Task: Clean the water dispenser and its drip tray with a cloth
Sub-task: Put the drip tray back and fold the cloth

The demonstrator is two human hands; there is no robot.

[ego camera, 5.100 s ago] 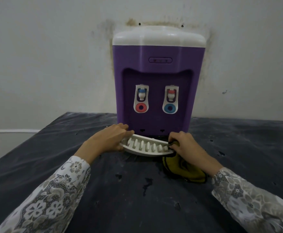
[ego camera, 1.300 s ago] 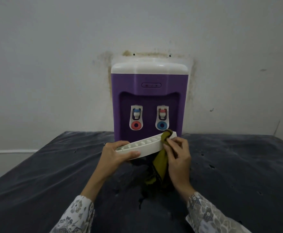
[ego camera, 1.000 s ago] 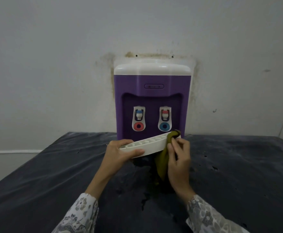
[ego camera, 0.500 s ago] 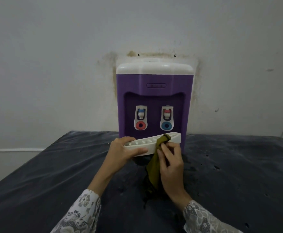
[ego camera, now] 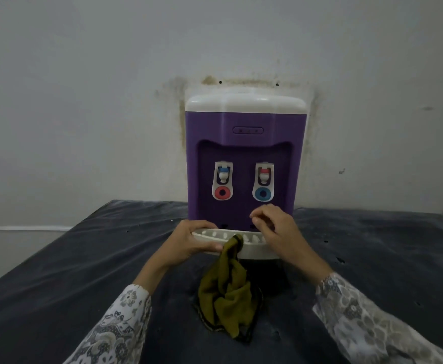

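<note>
Holding the tray [ego camera: 252, 252] by its left end, the left hand [ego camera: 189, 243] has its thumb curled along the front edge and its fingers wrapped behind. The tray sits level at the foot of the dispenser [ego camera: 245, 143], just below the two taps. The cloth [ego camera: 227, 292] hangs over the tray's front lip right beside the left thumb, one corner caught on the slotted top, the rest heaped on the table [ego camera: 57, 271] between the two forearms. The right hand [ego camera: 273, 229] hovers over the tray's right end with fingers loosely curled and gripping nothing; whether its heel rests on the tray cannot be told.

The step looks like wiping the tray, with the cloth set loose for a fresh grip. To do it well, the right hand should take the cloth near the corner on the tray, bunch it into a pad, and draw it along the slots from the left thumb outward. The left hand should keep the tray steady and level so any water inside stays put. Pressing cloth into each slot matters, since grime collects there. The tray's underside and the dispenser's recess behind the right hand's fingers want wiping too.
</note>
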